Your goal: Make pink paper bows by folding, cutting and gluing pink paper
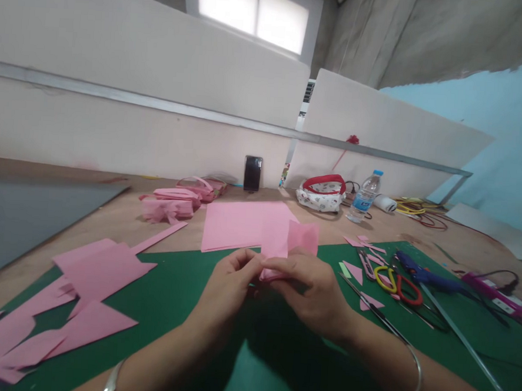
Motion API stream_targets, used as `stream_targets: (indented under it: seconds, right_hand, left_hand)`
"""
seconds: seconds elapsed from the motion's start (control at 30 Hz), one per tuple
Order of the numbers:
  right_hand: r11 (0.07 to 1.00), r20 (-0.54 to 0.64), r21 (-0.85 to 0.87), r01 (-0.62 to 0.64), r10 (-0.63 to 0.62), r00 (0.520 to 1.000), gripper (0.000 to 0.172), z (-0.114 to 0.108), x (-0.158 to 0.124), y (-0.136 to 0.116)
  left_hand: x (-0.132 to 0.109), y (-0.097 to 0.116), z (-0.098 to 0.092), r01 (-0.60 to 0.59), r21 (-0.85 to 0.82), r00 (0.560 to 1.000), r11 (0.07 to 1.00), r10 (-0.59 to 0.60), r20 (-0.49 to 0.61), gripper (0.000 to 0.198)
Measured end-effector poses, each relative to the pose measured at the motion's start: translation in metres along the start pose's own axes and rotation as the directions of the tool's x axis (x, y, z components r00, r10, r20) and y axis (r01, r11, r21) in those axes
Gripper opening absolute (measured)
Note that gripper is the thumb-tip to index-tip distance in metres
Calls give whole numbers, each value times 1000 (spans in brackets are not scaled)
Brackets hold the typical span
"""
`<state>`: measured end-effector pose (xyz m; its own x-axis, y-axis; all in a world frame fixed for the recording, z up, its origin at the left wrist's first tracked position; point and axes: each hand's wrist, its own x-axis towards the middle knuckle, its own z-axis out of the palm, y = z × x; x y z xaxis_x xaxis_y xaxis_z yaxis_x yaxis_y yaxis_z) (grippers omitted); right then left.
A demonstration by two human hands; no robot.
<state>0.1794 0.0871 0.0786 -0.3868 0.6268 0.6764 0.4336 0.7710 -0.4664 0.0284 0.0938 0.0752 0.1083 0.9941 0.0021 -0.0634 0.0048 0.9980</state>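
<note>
A pink paper piece (pixel 276 239) stands up between my two hands, its lower edge folded or rolled at my fingertips. My left hand (pixel 229 282) pinches its lower left side. My right hand (pixel 311 287) closes on the lower right side, fingers over the fold. The fingertips of both hands nearly meet there and partly hide the fold. Behind them lies a stack of pink sheets (pixel 230 224). Both hands are above the green cutting mat (pixel 171 278).
Cut pink pieces (pixel 99 268) spread over the left side. At right lie scissors (pixel 409 290), tweezers (pixel 369 305), a blue glue gun (pixel 428 275) and a power strip (pixel 498 295). Farther back are pink bundles (pixel 169 204), a phone (pixel 252 173), a pouch (pixel 320 196) and a bottle (pixel 366 197).
</note>
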Motion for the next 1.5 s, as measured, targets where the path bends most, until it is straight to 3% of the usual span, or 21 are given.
stream_targets:
  seconds: [0.1, 0.23, 0.33, 0.47, 0.83, 1.0, 1.2, 1.3, 1.37, 1.43, 1.5]
  right_hand:
    - [998, -29, -57, 17, -18, 999, 19, -1, 1, -1]
    - [989, -13, -137, 52, -54, 998, 18, -2, 0, 4]
    - [986, 6, -169, -11, 12, 1000, 25, -3, 0, 7]
    - [977, 57, -194, -86, 98, 994, 20, -6, 3, 7]
    - [942, 35, 98, -320, 318, 947, 2, -12, 8, 4]
    - [924, 34, 101, -368, 367, 930, 3, -12, 9, 7]
    - [931, 34, 60, -361, 359, 933, 11, -9, 7, 11]
    - [913, -147, -287, -290, 257, 955, 21, -9, 6, 10]
    - [798, -237, -578, -169, 33, 971, 30, -11, 6, 7]
    - [656, -139, -754, 24, -194, 971, 31, -12, 5, 2]
    - [552, 19, -811, 194, -307, 952, 22, -12, 4, -2]
  left_hand:
    - [2, -2, -2, 62, -86, 995, 994, -55, 82, 21]
    - [7, -7, -4, 52, -100, 992, 994, -40, 123, 20]
    - [9, -9, -6, 9, -48, 994, 999, -4, 112, 23]
    - [7, -4, -6, -43, 52, 995, 998, 39, 87, 20]
    - [2, -5, -6, -209, 180, 971, 961, 181, 159, 18]
    - [2, -11, -7, -280, 271, 955, 921, 238, 175, 18]
    - [3, -16, -10, -365, 418, 929, 832, 356, 103, 12]
    - [4, -16, -12, -434, 498, 885, 750, 460, 79, 10]
    - [4, -17, -12, -494, 553, 837, 670, 540, 93, 10]
    - [4, -19, -13, -563, 605, 772, 563, 620, 141, 13]
    - [4, -21, -13, -627, 644, 698, 438, 683, 215, 16]
